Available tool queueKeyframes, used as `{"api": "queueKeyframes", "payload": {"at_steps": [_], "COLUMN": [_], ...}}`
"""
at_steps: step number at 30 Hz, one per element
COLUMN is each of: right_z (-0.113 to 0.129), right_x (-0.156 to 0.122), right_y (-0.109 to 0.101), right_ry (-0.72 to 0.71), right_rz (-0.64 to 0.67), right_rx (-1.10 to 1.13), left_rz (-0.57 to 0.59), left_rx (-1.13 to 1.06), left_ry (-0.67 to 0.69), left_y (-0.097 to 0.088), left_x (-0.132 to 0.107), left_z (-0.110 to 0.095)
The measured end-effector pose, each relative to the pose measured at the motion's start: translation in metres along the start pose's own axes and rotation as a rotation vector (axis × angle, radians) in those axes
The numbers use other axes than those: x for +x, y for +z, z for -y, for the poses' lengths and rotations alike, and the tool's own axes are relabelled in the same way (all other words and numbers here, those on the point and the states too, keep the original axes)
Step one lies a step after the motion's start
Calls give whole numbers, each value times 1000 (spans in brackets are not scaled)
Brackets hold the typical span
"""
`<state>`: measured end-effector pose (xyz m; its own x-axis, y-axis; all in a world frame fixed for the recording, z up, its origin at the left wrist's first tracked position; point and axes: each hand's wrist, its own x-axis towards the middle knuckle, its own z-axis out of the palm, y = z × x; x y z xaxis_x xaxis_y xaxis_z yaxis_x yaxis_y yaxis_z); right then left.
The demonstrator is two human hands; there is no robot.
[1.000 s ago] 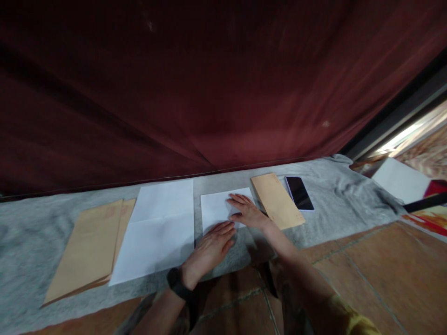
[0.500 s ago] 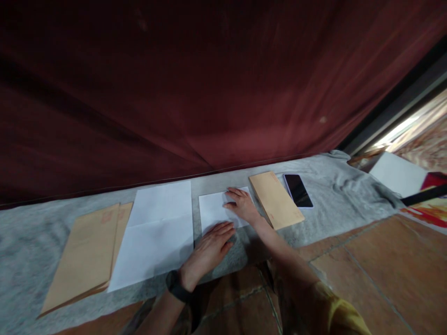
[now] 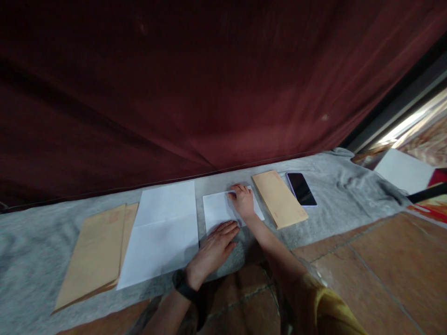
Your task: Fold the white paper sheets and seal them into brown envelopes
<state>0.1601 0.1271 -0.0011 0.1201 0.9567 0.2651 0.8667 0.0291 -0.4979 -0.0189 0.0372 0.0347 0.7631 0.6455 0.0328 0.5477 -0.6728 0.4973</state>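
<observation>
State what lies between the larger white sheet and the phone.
In the head view: a smaller white paper, left hand and right hand over it, then a brown envelope.

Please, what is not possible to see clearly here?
Head view: small white sheet, partly covered by left hand and right hand.
Head view: underlying left envelope, mostly hidden by top left envelope.
Head view: reddish marks on right envelope, too small.
Head view: red object, cut off by right edge.

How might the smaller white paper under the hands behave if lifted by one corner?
The smaller white paper would probably droop, since it looks thin. It is likely light, showing no bulk. Lying flat on the gray cloth, it seems unlikely to roll or tip.
</observation>
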Motion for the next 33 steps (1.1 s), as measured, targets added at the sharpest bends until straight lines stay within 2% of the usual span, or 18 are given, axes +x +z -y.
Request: {"api": "queueKeyframes", "payload": {"at_steps": [10, 14, 17, 20, 26, 30, 33], "right_z": [11, 11, 10, 7, -4, -10, -11], "right_x": [7, 8, 3, -9, -47, -57, -57], "right_y": [6, 8, 6, 0, -15, -22, -23], "right_ry": [144, 135, 83, -28, -355, -383, -376], "right_rz": [-53, -75, -90, -65, 144, 187, 181], "right_rx": [-73, -52, -5, 73, 29, -34, -44], "left_rz": [2, -7, -9, -14, -10, -49, -194], "left_rx": [3, 10, 12, 7, -7, -7, 31], "left_ry": [15, 21, 26, 27, 24, 17, -78], "left_y": [1, 3, 4, 5, 2, 0, 3], "left_x": [-1, -1, -2, -1, 1, 4, 13], "left_z": [1, 3, 5, 5, 3, 4, 6]}}
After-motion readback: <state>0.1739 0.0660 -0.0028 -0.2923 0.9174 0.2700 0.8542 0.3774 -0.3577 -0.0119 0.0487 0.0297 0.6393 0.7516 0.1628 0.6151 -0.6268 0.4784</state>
